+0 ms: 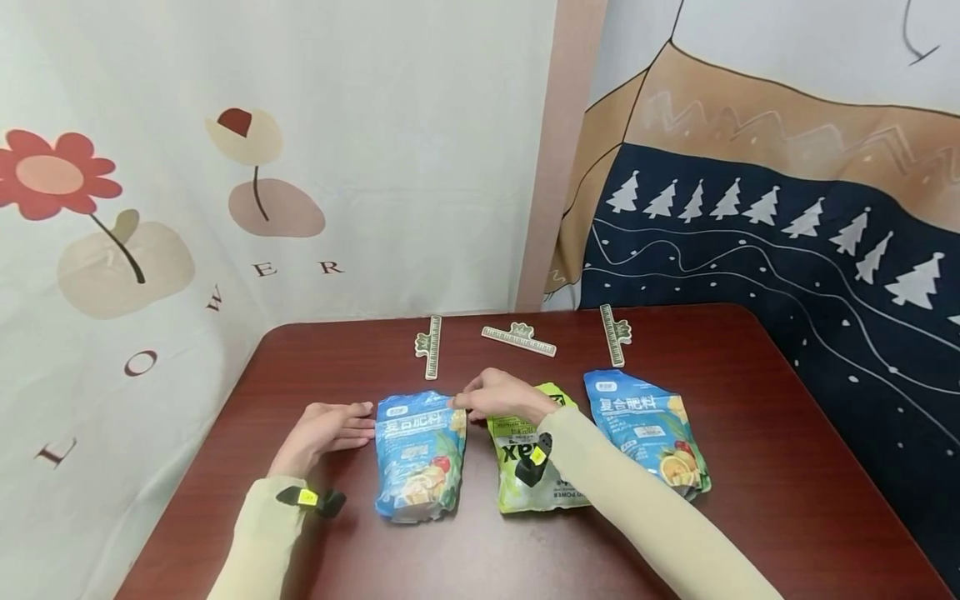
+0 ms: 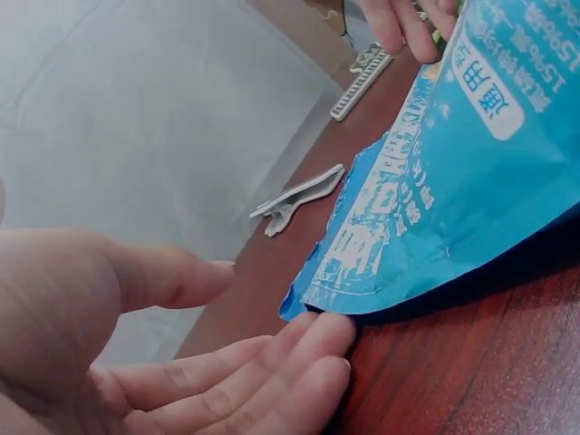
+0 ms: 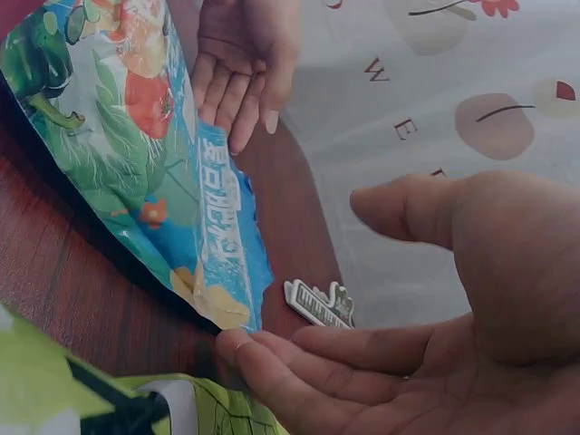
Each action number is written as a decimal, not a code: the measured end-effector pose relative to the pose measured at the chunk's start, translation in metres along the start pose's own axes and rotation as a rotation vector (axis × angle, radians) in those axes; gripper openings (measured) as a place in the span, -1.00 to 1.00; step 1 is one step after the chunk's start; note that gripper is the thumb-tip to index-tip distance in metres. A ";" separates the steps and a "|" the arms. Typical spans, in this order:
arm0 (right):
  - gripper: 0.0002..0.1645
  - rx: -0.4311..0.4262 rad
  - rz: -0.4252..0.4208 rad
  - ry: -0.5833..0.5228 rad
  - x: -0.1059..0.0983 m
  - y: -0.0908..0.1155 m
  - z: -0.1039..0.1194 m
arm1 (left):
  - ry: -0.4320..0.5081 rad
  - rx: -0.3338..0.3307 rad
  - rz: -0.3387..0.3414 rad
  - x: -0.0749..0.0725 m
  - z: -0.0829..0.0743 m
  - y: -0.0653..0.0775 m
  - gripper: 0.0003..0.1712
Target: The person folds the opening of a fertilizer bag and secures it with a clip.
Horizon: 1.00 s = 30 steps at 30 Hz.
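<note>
A blue fertilizer bag with fruit printed on its front lies on the dark red table, its top edge facing away. At its upper left side is my left hand, fingers extended and fingertips at the bag's corner; the left wrist view shows the thumb held apart. My right hand reaches over a green bag to the blue bag's upper right corner. In the right wrist view the fingertips of that hand meet the corner, with the thumb away from it. Neither hand pinches the bag.
Three ruler-printed clips lie along the back of the table: a left one, a middle one and a right one. A second blue bag lies at the right, partly behind my right sleeve. Printed curtains hang behind the table.
</note>
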State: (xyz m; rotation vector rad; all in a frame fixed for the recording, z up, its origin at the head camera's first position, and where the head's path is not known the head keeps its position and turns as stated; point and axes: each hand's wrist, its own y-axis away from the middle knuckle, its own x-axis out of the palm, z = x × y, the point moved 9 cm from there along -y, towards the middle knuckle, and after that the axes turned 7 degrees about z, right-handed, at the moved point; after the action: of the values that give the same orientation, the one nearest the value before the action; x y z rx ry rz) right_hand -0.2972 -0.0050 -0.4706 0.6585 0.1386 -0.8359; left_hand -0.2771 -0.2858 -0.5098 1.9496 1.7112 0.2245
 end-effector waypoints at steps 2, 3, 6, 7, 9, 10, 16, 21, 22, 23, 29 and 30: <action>-0.21 0.027 -0.012 -0.001 0.000 -0.003 -0.001 | -0.033 -0.017 -0.018 0.001 0.000 0.000 -0.41; -0.22 0.035 -0.015 -0.006 0.001 -0.005 -0.001 | -0.054 -0.021 -0.024 0.002 0.000 0.000 -0.42; -0.29 0.042 -0.028 -0.022 0.000 -0.010 -0.001 | -0.127 -0.026 -0.033 0.005 -0.001 0.001 -0.43; -0.32 0.041 -0.034 -0.029 0.000 -0.011 -0.001 | -0.150 -0.030 -0.039 0.005 -0.002 0.002 -0.44; -0.35 0.042 -0.045 -0.040 0.000 -0.013 -0.001 | -0.186 -0.031 -0.041 0.007 -0.004 0.003 -0.46; -0.36 0.044 -0.055 -0.038 -0.001 -0.014 -0.001 | -0.201 -0.035 -0.045 0.008 -0.005 0.004 -0.46; -0.50 0.082 -0.119 -0.035 -0.001 -0.020 -0.006 | -0.232 -0.058 -0.065 0.012 -0.006 0.002 -0.54; -0.67 0.091 -0.160 -0.042 -0.002 -0.025 -0.009 | -0.234 -0.072 -0.083 0.012 -0.003 0.000 -0.58; -0.71 0.091 -0.169 -0.038 -0.002 -0.025 -0.009 | -0.233 -0.070 -0.086 0.012 -0.003 -0.001 -0.59; -0.75 0.092 -0.178 -0.035 -0.003 -0.026 -0.008 | -0.232 -0.069 -0.088 0.012 -0.003 -0.001 -0.59; -0.85 0.117 -0.243 0.014 -0.007 -0.026 -0.009 | -0.242 -0.040 -0.108 0.011 -0.006 0.000 -0.59; -0.85 0.119 -0.248 0.019 -0.007 -0.026 -0.009 | -0.245 -0.035 -0.113 0.011 -0.006 0.000 -0.60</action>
State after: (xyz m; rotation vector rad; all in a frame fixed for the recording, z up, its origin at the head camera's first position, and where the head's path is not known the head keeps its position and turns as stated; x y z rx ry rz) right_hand -0.3198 -0.0081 -0.4880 0.7709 0.1912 -1.0832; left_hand -0.2777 -0.2740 -0.5068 1.7676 1.6368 -0.0248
